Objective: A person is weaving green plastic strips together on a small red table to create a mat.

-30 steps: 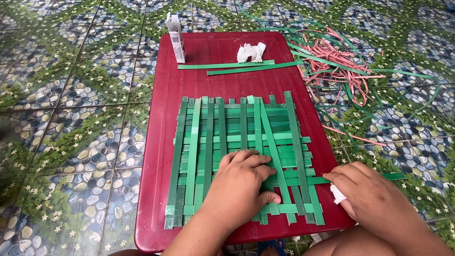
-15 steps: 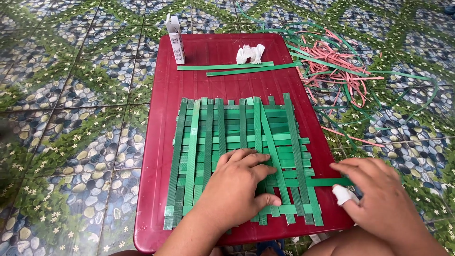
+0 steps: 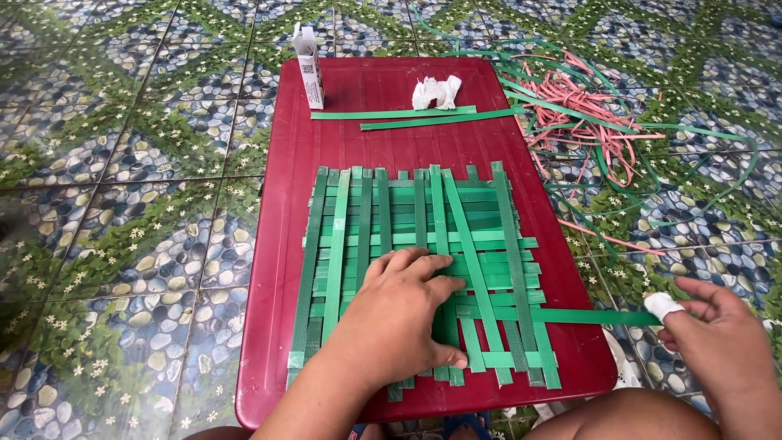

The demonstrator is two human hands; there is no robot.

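Note:
A woven mat of green plastic strips lies flat on a red tray. My left hand presses palm-down on the mat's near middle, fingers spread. My right hand, with a white bandage on one fingertip, is off the tray's right edge and pinches the end of one long green strip that runs sideways into the weave.
Two loose green strips, a crumpled white tissue and a small white carton sit at the tray's far end. A tangle of pink and green strips lies on the patterned tile floor to the right.
My right hand has moved rightward, off the tray, drawing the horizontal green strip out to the right. My left hand stays pressed on the mat.

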